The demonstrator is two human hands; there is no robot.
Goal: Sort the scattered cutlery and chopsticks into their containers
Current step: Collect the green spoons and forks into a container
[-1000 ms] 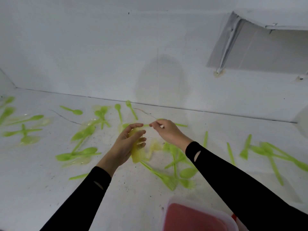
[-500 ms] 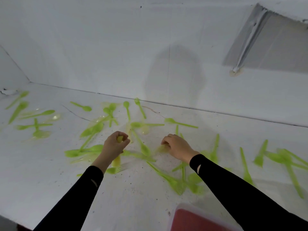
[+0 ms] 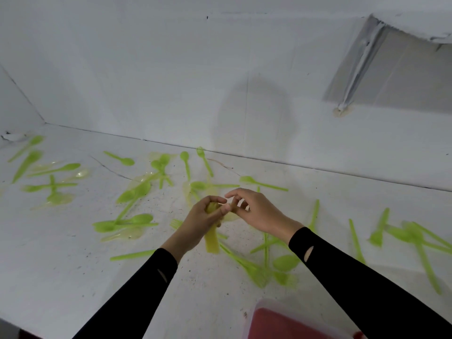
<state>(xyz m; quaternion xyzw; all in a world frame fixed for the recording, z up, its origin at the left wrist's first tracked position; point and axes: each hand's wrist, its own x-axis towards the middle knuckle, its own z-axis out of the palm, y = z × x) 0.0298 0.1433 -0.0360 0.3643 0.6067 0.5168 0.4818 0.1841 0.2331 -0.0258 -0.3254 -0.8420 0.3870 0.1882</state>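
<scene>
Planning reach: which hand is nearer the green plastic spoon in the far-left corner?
Left. The left hand is right of the green plastic spoon; the right hand is farther right.

Both forearms are clothed in long black sleeves of a plain, matte, close-fitting fabric. The left sleeve is carried down to the wrist, where it is finished in a snug cuff with no visible print or marking. The right sleeve is cut the same way and is ended in a like cuff. A small oval slit is cut into the left sleeve just behind the cuff, and a matching slit is shown on the right sleeve. The left hand and the right hand are left bare beyond the cuffs.
</scene>
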